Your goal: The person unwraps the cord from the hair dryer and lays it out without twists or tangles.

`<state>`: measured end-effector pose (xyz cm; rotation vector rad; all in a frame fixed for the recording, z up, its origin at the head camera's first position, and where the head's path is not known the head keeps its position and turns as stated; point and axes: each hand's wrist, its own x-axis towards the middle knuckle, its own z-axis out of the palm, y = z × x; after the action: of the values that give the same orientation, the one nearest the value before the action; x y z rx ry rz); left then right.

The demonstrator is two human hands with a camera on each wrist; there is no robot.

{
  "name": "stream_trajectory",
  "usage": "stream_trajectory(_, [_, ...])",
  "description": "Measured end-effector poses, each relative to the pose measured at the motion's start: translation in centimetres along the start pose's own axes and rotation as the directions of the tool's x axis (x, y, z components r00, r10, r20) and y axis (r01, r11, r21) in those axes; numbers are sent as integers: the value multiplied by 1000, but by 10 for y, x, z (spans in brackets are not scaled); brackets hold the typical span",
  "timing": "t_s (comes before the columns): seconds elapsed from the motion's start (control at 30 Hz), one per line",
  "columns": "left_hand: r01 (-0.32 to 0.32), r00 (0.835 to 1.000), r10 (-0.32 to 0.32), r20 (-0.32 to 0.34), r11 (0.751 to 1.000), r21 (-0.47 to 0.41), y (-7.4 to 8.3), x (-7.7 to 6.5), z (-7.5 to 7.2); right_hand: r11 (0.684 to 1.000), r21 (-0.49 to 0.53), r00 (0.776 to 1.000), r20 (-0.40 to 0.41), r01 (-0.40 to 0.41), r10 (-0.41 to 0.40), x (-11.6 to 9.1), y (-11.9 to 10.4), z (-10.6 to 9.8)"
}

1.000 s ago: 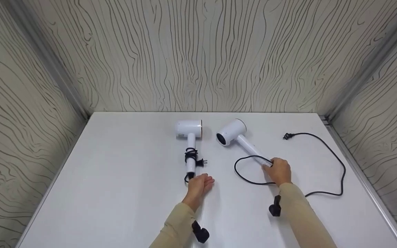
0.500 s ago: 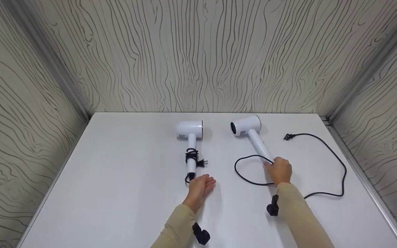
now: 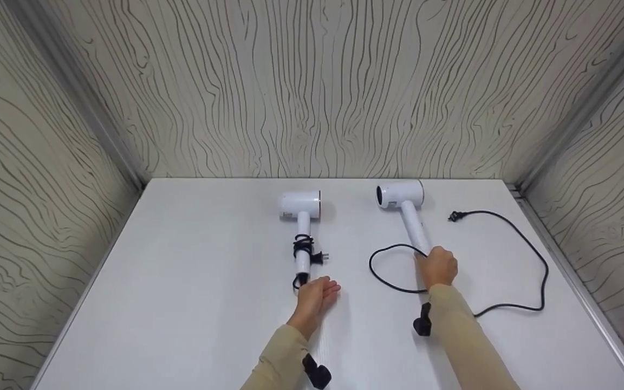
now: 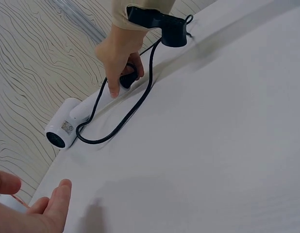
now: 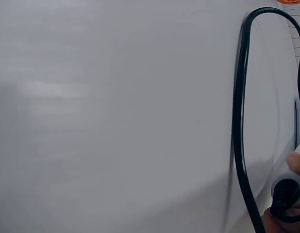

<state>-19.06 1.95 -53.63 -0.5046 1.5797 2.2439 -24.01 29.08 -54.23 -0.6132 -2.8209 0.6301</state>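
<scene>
Two white hair dryers lie on the white table. My right hand (image 3: 437, 268) grips the lower handle of the right-hand hair dryer (image 3: 401, 195), whose nozzle points left. Its black cord (image 3: 545, 271) is unwound, with a loop left of the hand. The right wrist view shows the fingers round the handle's end and the dark cord sleeve (image 5: 287, 191). At the base of the other hair dryer (image 3: 300, 205) rests my left hand (image 3: 313, 303), fingers extended and loose. Whether it touches the handle end I cannot tell. That dryer's cord (image 3: 303, 245) is wrapped round its handle.
The loose cord's plug (image 3: 456, 216) lies near the table's right side. The wrapped cord's plug (image 3: 320, 258) sticks out to the right of the left dryer's handle. Wood-patterned panels (image 3: 312, 92) enclose the table (image 3: 182, 281) at the back and sides.
My right hand has turned the right hair dryer, so its head has swung rightward and its handle stands more upright in the head view. The left hand and left dryer have stayed put.
</scene>
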Motion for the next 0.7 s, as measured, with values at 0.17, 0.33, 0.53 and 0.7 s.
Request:
stream_trajectory(0.17, [-2, 1000, 2, -3, 1000, -1, 2, -2, -2, 1000, -1, 999, -47, 18, -18, 3, -3, 0])
stream_trajectory(0.33, [-12, 1000, 12, -1, 1000, -13, 4, -4, -2, 999, 3, 998, -47, 39, -39, 3, 3, 1])
stream_trajectory(0.53, [0, 1000, -1, -12, 999, -43, 3, -2, -3, 996, 69, 998, -13, 64, -63, 1, 12, 1])
stream_trajectory(0.7, [15, 1000, -16, -19, 998, -53, 2, -2, -5, 987, 140, 996, 42, 76, -83, -4, 15, -3])
